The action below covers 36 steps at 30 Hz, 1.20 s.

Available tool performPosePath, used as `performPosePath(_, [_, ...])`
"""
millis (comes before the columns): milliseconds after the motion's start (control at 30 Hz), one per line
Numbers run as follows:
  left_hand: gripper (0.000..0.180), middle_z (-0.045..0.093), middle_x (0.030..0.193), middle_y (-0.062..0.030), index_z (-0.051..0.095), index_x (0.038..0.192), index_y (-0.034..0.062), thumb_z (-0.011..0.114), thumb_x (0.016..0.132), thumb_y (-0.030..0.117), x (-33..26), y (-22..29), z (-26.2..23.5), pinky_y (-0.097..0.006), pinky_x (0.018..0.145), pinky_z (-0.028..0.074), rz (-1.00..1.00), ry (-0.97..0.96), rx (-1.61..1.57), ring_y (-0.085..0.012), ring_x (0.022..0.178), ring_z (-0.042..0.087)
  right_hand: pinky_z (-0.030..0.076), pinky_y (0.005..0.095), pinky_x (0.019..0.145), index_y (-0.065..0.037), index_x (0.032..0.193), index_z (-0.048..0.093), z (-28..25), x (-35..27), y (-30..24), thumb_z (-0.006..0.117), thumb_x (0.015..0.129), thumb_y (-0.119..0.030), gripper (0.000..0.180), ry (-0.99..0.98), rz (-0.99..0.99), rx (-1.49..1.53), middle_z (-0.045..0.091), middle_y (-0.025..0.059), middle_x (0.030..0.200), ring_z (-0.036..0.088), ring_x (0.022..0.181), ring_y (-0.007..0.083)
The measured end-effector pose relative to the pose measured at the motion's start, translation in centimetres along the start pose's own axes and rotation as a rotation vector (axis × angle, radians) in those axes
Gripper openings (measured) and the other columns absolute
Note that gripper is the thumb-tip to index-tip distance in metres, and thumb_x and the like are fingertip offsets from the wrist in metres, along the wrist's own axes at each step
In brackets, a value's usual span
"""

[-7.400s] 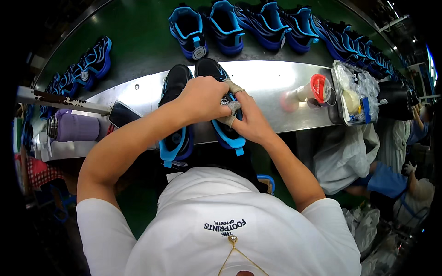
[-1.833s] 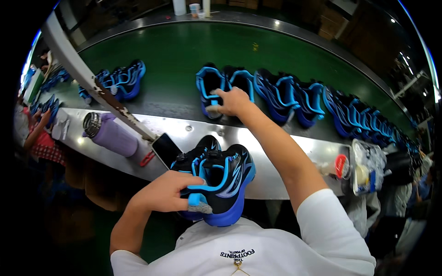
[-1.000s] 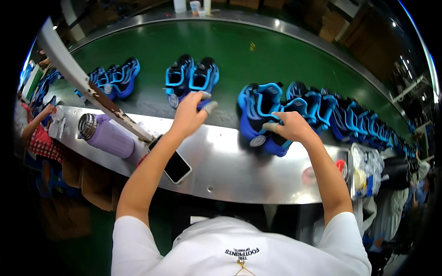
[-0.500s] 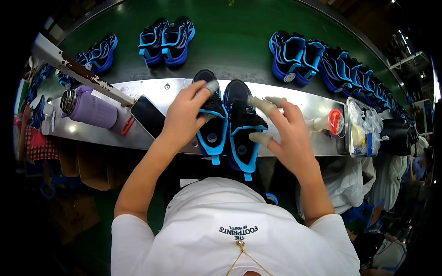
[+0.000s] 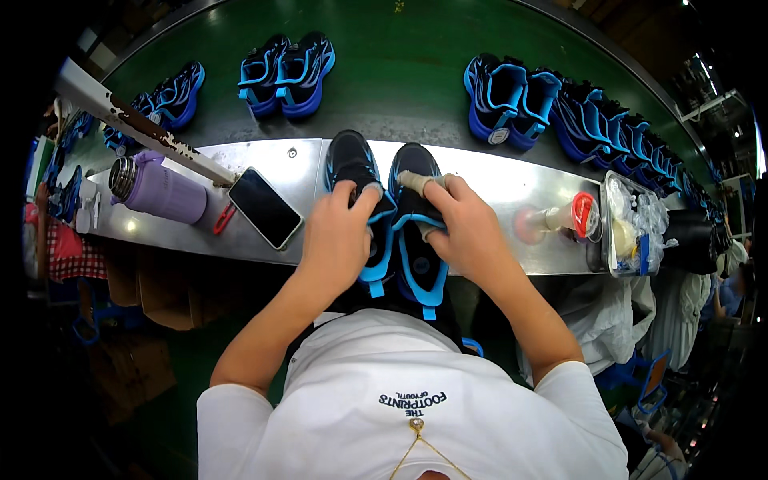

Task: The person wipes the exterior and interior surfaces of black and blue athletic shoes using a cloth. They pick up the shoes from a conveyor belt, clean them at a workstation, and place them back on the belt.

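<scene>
Two black sneakers with bright blue collars and heel tabs lie side by side across the metal ledge, toes pointing away from me. My left hand (image 5: 332, 240) grips the left sneaker (image 5: 350, 154) at its lace area, fingers bent over the tongue and hiding part of the opening. On the right sneaker (image 5: 424, 274), my right hand (image 5: 474, 232) holds the upper near the tongue, its thumb at the collar. Pale covers wrap several fingertips of my right hand, and a greyish one shows on a left finger.
Left on the metal ledge (image 5: 264, 156) are a phone (image 5: 266, 210), a red-handled tool (image 5: 225, 218) and a purple flask (image 5: 166, 190) below a slanted post (image 5: 152, 128). Right are a red-topped container (image 5: 582, 213) and a tray (image 5: 611, 220). More sneakers (image 5: 500, 100) stand on the green surface (image 5: 392, 72).
Both hands have come in from above the sneakers and closed on their uppers. The left sneaker's toe has shifted slightly left. More of the phone shows.
</scene>
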<state>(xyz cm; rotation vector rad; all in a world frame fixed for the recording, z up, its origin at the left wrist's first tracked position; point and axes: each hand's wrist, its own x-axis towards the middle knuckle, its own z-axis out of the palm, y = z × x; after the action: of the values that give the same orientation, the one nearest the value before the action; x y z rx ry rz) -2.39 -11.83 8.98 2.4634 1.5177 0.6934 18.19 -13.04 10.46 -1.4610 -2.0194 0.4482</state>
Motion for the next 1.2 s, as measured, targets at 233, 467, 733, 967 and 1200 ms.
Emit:
performPosePath(233, [0.050, 0.051, 0.133, -0.0220, 0.061, 0.116, 0.0079, 0.068, 0.067, -0.001, -1.0, 0.3, 0.1, -0.045, 0.090, 0.050, 0.099, -0.115, 0.039, -0.0384, 0.107, 0.057, 0.049, 0.0415, 0.068, -0.014, 0.106, 0.062, -0.2, -2.8, 0.7, 0.078, 0.061, -0.005, 0.048, -0.066, -0.210, -0.188, 0.054, 0.0111, 0.099, 0.058, 0.086, 0.0314])
performPosePath(467, [0.042, 0.048, 0.136, -0.0232, 0.065, 0.110, 0.0057, 0.064, 0.068, -0.002, -1.0, 0.1, 0.4, -0.046, 0.096, 0.044, 0.138, -0.124, -0.002, -0.0400, 0.111, 0.051, 0.052, 0.0412, 0.074, -0.009, 0.109, 0.059, -0.6, -1.3, -0.7, 0.078, 0.064, -0.004, 0.049, 0.067, -0.119, -0.238, 0.051, 0.0155, 0.105, 0.056, 0.091, 0.0340])
performPosePath(733, [0.046, 0.048, 0.137, -0.0227, 0.065, 0.113, 0.0058, 0.064, 0.069, -0.003, -1.4, 0.6, 0.9, -0.046, 0.097, 0.043, 0.113, -0.097, 0.014, -0.0390, 0.111, 0.050, 0.052, 0.0396, 0.075, -0.015, 0.116, 0.062, 0.0, -5.8, 0.9, 0.073, 0.068, -0.005, 0.050, 0.010, -0.101, -0.233, 0.054, 0.0111, 0.108, 0.057, 0.094, 0.0305])
performPosePath(967, [0.047, 0.044, 0.144, -0.0208, 0.064, 0.114, 0.0054, 0.064, 0.068, -0.004, -0.9, 0.9, 0.7, -0.044, 0.093, 0.046, 0.123, -0.120, 0.030, -0.0363, 0.105, 0.053, 0.046, 0.0325, 0.073, -0.005, 0.098, 0.064, 3.5, -4.7, 0.6, 0.063, 0.077, -0.011, 0.022, 0.038, -0.347, -0.566, 0.056, 0.0159, 0.110, 0.055, 0.095, 0.0271])
performPosePath(1200, [0.040, 0.040, 0.148, -0.0219, 0.063, 0.118, 0.0050, 0.064, 0.078, 0.006, -1.4, 1.1, 0.0, -0.044, 0.099, 0.043, 0.141, -0.124, -0.023, -0.0371, 0.108, 0.051, 0.046, 0.0357, 0.081, -0.005, 0.098, 0.067, 1.3, -5.3, 0.8, 0.067, 0.075, -0.014, 0.025, 0.002, -0.443, -0.580, 0.055, 0.0210, 0.123, 0.051, 0.105, 0.0321])
